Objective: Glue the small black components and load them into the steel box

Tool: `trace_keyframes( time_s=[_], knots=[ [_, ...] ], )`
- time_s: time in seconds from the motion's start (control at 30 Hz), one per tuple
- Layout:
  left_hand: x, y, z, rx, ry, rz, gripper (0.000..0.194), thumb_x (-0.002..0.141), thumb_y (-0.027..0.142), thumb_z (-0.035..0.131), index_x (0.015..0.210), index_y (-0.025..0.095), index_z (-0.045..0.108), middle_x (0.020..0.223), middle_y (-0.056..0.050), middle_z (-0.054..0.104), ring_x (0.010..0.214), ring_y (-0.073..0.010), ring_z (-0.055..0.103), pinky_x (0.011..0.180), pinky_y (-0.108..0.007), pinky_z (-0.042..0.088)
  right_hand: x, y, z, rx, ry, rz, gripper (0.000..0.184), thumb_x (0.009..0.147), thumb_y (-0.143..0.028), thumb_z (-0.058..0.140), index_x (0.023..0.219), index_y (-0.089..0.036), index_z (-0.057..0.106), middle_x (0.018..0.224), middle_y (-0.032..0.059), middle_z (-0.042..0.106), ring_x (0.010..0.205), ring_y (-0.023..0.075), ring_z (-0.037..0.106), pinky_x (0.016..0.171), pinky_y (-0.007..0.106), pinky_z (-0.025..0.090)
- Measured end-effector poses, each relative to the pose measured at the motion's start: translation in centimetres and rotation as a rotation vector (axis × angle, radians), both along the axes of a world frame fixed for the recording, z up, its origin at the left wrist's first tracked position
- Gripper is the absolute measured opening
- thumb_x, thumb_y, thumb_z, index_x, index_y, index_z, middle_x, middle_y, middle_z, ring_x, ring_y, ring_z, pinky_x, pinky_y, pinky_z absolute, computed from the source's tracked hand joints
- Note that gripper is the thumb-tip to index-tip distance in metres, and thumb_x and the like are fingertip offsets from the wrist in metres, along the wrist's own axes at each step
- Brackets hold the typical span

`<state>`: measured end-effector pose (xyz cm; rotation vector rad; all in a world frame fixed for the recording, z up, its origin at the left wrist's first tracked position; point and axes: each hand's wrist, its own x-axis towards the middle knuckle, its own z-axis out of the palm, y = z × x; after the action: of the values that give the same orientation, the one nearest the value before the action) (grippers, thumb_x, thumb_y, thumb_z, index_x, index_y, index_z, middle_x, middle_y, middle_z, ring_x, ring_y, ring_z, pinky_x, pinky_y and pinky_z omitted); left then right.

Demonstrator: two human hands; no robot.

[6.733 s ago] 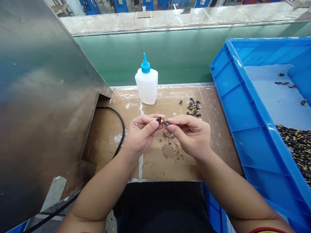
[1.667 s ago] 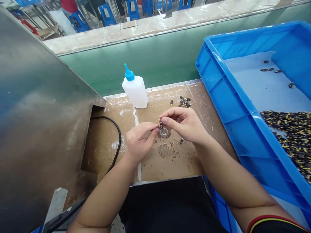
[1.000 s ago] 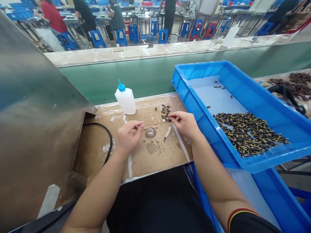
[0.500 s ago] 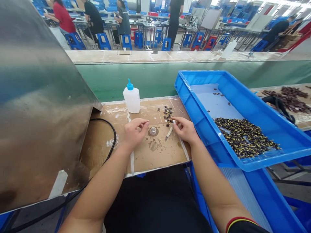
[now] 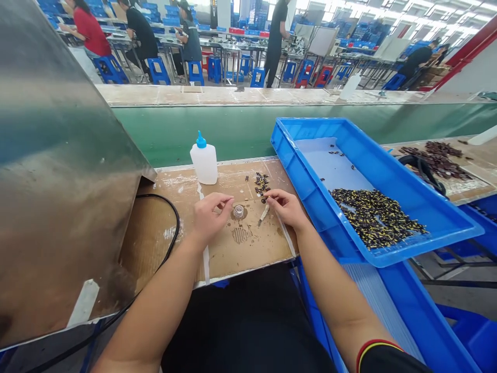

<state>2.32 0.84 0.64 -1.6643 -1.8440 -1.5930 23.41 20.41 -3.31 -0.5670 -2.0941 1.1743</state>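
Note:
My left hand (image 5: 212, 216) hovers over the cardboard-covered bench (image 5: 221, 259), thumb and forefinger pinched; anything between them is too small to make out. Just right of its fingertips stands a small clear round cup (image 5: 238, 211) on a damp-looking stain. My right hand (image 5: 286, 207) is closed in a pinch at the near edge of a loose cluster of small dark pieces with yellow parts (image 5: 262, 181). Whatever its fingertips hold is hidden. Below them lies a small tool with a pale wrapped handle (image 5: 264, 213), partly under the fingers.
A white squeeze bottle (image 5: 205, 163) with a blue cap stands behind my left hand. At right, a blue tray (image 5: 326, 207) holds many dark-and-yellow pieces. A metal housing (image 5: 66, 171) and black cable (image 5: 176, 228) are at left. Beyond the green belt (image 5: 186, 124), people work at tables.
The view has shifted slightly, moving the scene left. My right hand has closed its fingers into a pinch beside the small pieces, nearer the wrapped tool. My left hand keeps its pinch.

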Motion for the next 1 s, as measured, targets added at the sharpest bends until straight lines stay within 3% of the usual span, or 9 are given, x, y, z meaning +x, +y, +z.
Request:
trace_keyframes(
  time_s=[0.13, 0.3, 0.63, 1.0],
  knots=[
    [0.5, 0.1, -0.3, -0.009, 0.039, -0.078, 0.013, 0.100, 0.028, 0.070, 0.093, 0.021, 0.079, 0.086, -0.004, 0.082, 0.069, -0.0150, 0.072, 0.070, -0.028, 0.059, 0.7, 0.4, 0.4, -0.189, 0.062, 0.117, 0.047, 0.096, -0.063, 0.075, 0.112, -0.019, 0.078, 0.112, 0.0110, 0.080, 0.099, 0.0228, 0.072, 0.091, 0.036, 0.059],
    [0.6, 0.1, -0.4, -0.028, 0.080, -0.076, 0.013, 0.101, 0.028, 0.070, 0.096, 0.021, 0.079, 0.088, -0.005, 0.083, 0.071, -0.0157, 0.073, 0.072, -0.029, 0.059, 0.9, 1.1, 0.2, -0.402, 0.136, 0.229, 0.050, 0.090, -0.065, 0.083, 0.109, -0.019, 0.079, 0.109, 0.0083, 0.079, 0.071, 0.0133, 0.057, 0.066, 0.027, 0.049],
    [0.8, 0.0, -0.2, -0.038, 0.156, -0.097, 0.006, 0.101, 0.019, 0.072, 0.098, 0.020, 0.078, 0.091, -0.003, 0.082, 0.073, -0.0132, 0.073, 0.072, -0.026, 0.059, 0.9, 1.0, 0.4, -0.667, 0.260, 0.313, 0.043, 0.082, -0.056, 0.095, 0.101, -0.020, 0.081, 0.095, 0.0063, 0.077, 0.077, 0.0142, 0.062, 0.062, 0.022, 0.043],
    [1.0, 0.1, -0.4, -0.032, 0.203, -0.103, 0.004, 0.099, 0.016, 0.074, 0.100, 0.019, 0.077, 0.092, -0.004, 0.082, 0.074, -0.0137, 0.073, 0.074, -0.026, 0.060, 1.0, 0.8, 0.8, -0.786, 0.285, 0.356, 0.042, 0.078, -0.049, 0.099, 0.101, -0.019, 0.081, 0.091, 0.0055, 0.076, 0.077, 0.0143, 0.065, 0.061, 0.021, 0.047]
  ],
)
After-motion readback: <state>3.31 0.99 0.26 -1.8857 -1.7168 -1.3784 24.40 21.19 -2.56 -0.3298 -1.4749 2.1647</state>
